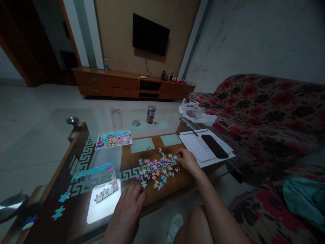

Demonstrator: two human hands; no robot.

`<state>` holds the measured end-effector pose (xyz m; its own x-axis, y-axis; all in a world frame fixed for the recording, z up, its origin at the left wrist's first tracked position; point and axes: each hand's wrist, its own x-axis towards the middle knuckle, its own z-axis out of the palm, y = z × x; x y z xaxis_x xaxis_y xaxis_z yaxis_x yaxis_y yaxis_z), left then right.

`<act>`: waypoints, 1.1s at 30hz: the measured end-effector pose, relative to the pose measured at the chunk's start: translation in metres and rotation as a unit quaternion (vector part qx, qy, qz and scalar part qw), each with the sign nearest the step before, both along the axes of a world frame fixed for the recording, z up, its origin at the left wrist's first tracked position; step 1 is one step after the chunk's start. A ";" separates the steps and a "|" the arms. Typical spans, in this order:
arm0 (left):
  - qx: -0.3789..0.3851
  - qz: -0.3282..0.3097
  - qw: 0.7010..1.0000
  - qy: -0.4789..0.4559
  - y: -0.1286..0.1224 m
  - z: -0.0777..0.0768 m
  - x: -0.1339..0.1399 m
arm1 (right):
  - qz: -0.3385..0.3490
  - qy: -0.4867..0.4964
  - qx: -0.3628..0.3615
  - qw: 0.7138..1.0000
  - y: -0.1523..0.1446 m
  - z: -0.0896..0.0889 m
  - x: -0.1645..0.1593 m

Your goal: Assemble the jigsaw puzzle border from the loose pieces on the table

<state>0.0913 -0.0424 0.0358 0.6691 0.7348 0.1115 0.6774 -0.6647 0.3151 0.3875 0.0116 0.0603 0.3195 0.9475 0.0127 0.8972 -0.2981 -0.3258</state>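
Loose jigsaw pieces [154, 169] lie in a spread pile on the glass table. At the pile's right edge, my right hand [187, 160] has its fingers drawn together on a puzzle piece [175, 158], mostly hidden by the fingertips. My left hand [130, 201] rests palm down at the near table edge, fingers lying loosely flat and holding nothing. To its left is a partly joined puzzle border [111, 173], with a top row and a right side. Two apart pieces, a blue one [64, 197] and another [58, 212], lie farther left. Behind the border is a cartoon picture sheet [113, 139].
Toward the back stand a clear jar [116, 118], a metal lid [136, 123] and a printed can [150, 114]. At right are papers [195, 149], a pen [194, 132], a dark phone [214, 146] and a plastic bag [196, 113]. A flowered sofa [266, 101] borders the table.
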 end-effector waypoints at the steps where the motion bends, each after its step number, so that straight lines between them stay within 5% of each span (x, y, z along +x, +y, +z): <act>1: 0.003 -0.002 1.000 0.003 0.000 0.000 0.000 | 0.000 0.002 0.002 1.000 0.000 0.000 0.000; 13: -0.010 0.009 1.000 0.002 0.002 0.005 0.005 | -0.032 0.049 0.032 0.998 0.002 -0.004 -0.005; 20: 0.031 -0.002 0.986 -0.161 0.005 -0.007 -0.003 | -0.027 0.211 0.090 0.973 0.003 0.003 -0.011; 33: 0.027 0.055 0.953 -0.296 0.017 0.013 -0.020 | 0.153 0.473 0.006 0.868 -0.009 0.011 -0.128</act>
<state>0.0711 -0.0253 0.0491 0.3970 0.7797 0.4843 0.4586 -0.6255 0.6312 0.2599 0.0028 0.0718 -0.0735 0.9914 -0.1082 0.2636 -0.0854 -0.9608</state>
